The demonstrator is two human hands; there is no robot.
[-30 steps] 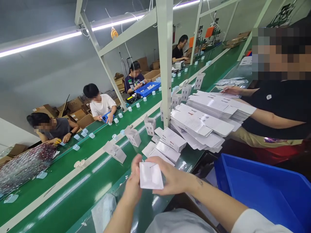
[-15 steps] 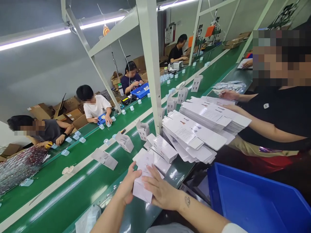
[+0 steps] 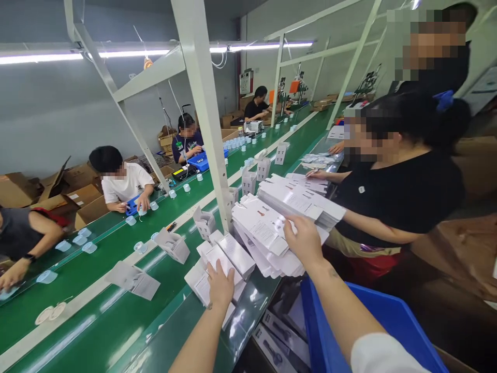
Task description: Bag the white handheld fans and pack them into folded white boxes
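Observation:
My left hand (image 3: 221, 285) lies with fingers spread on a small group of folded white boxes (image 3: 236, 254) at the near edge of the green line. Further right, my right hand (image 3: 305, 241) touches the top of a stack of flat white printed cartons (image 3: 256, 220), its fingers bent and a little apart. Small pictures and lines of text show on the top carton. Behind it another thick stack of flat cartons (image 3: 303, 194) lies in front of a co-worker. My right fingertips partly cover the carton under them.
Opened white boxes (image 3: 173, 246) stand along the green conveyor (image 3: 97, 316), with small clear cups (image 3: 89, 247) beyond. A white post (image 3: 205, 114) rises beside the stacks. Below right sits a blue bin (image 3: 373, 321), near printed boxes (image 3: 272, 352). Co-workers sit across the line and at right.
Both hands were around one white box; now they are apart. My right hand has moved right to the flat cartons, while the left rests on the folded boxes. The view has turned right.

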